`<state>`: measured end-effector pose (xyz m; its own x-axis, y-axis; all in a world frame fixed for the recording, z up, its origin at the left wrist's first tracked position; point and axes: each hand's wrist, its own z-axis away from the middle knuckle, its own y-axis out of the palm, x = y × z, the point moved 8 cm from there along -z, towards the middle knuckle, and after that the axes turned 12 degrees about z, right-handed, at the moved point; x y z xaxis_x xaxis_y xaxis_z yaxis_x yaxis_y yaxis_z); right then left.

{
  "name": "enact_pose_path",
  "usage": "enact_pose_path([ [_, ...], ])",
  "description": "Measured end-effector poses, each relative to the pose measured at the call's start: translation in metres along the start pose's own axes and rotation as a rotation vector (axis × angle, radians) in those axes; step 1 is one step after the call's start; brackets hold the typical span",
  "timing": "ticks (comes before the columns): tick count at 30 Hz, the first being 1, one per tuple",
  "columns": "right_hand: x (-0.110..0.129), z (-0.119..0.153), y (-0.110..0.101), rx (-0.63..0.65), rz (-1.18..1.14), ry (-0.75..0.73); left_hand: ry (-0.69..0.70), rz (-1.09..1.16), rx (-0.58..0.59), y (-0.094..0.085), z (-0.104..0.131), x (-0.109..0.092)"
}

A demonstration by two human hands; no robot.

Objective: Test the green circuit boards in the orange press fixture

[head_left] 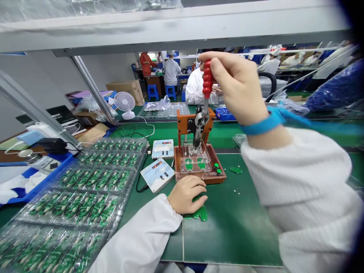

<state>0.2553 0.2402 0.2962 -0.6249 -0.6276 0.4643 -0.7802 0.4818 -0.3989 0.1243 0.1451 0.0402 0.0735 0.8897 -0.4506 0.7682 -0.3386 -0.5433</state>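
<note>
My right hand (pixel 237 85) is wrapped round the red handle (pixel 207 81) of a toggle press, which points upward. The press (pixel 182 131) has an orange frame on a brown base, and a clear plate with green boards (pixel 189 163) under its plunger. In front of the base, my left hand (pixel 188 194) lies palm down over a small pile of green boards (pixel 203 214). Its fingers are bent, and what they grip, if anything, is hidden beneath them. A single green board (pixel 236 170) rests right of the base.
Clear trays of green boards (pixel 85 204) fill the left side. Two white boxes with red displays (pixel 158 174) stand left of the press. A white fan (pixel 124 102) stands behind the trays. A shelf beam crosses above; a person (pixel 193 89) sits opposite.
</note>
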Motion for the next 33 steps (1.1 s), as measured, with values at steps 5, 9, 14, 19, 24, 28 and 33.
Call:
enact_pose_path([
  [5, 0.045, 0.083, -0.017, -0.135, 0.128, -0.157, -0.017, 0.015, 0.010, 0.003, 0.000, 0.002],
  [9, 0.038, 0.112, -0.009, -0.101, 0.127, -0.101, -0.035, 0.014, 0.009, 0.003, -0.002, 0.002],
  [14, 0.025, 0.136, 0.002, -0.088, 0.059, -0.097, -0.052, 0.017, -0.017, 0.002, -0.005, 0.001],
  [19, 0.014, 0.150, 0.013, -0.047, 0.006, -0.086, -0.096, 0.050, -0.027, 0.002, -0.004, 0.005],
  [24, 0.006, 0.151, 0.014, -0.037, -0.101, -0.067, -0.135, 0.081, -0.033, 0.001, -0.005, 0.008],
  [28, -0.001, 0.155, 0.020, -0.046, -0.210, -0.028, -0.139, 0.095, -0.037, 0.002, -0.005, 0.011],
  [33, -0.003, 0.156, 0.024, -0.034, -0.248, -0.034, -0.200, 0.205, -0.042, 0.001, -0.007, 0.010],
])
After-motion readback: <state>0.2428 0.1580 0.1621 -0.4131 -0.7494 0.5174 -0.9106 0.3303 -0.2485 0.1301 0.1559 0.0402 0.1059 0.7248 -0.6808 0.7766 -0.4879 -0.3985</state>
